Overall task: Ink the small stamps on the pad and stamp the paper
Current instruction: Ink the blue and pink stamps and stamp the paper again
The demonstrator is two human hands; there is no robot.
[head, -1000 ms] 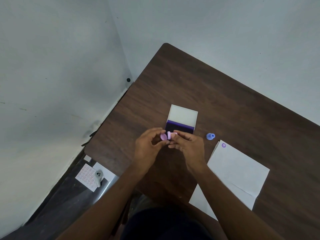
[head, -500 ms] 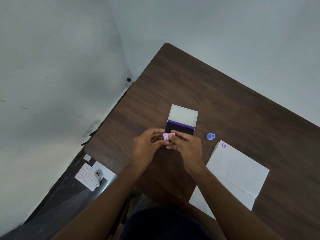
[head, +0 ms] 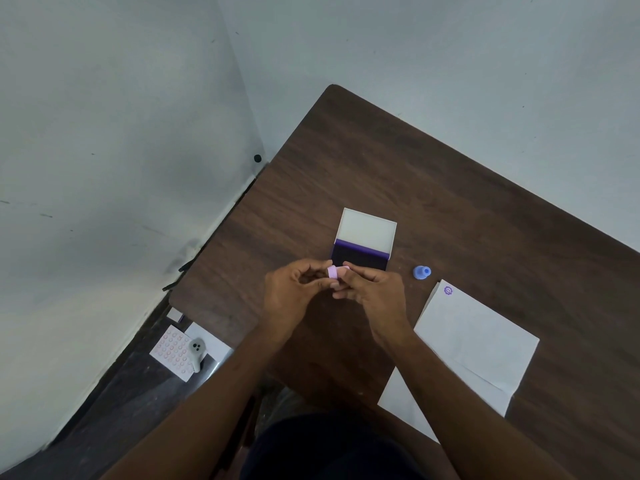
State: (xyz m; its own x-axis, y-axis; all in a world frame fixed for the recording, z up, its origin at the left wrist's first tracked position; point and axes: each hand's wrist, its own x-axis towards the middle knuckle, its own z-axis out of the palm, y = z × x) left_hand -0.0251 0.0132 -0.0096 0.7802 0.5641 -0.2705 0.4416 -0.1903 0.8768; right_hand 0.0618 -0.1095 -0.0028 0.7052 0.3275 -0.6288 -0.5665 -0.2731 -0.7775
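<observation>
A small pink stamp (head: 336, 271) is pinched between the fingertips of my left hand (head: 294, 296) and my right hand (head: 374, 296), just in front of the ink pad (head: 360, 258). The pad is dark purple, and its white lid (head: 367, 230) stands open behind it. A small blue stamp (head: 421, 272) stands on the table to the right of the pad. White paper (head: 474, 341) lies at the right, with one purple stamped mark (head: 448, 290) in its far corner.
The dark wooden table (head: 415, 174) sits in a corner between white walls. On the floor at the left lie a white sheet with rows of pink dots (head: 171, 351) and a small grey object (head: 196, 351).
The two pink pieces held slightly apart a second ago are now pressed together between my fingertips. Both hands stay in nearly the same place.
</observation>
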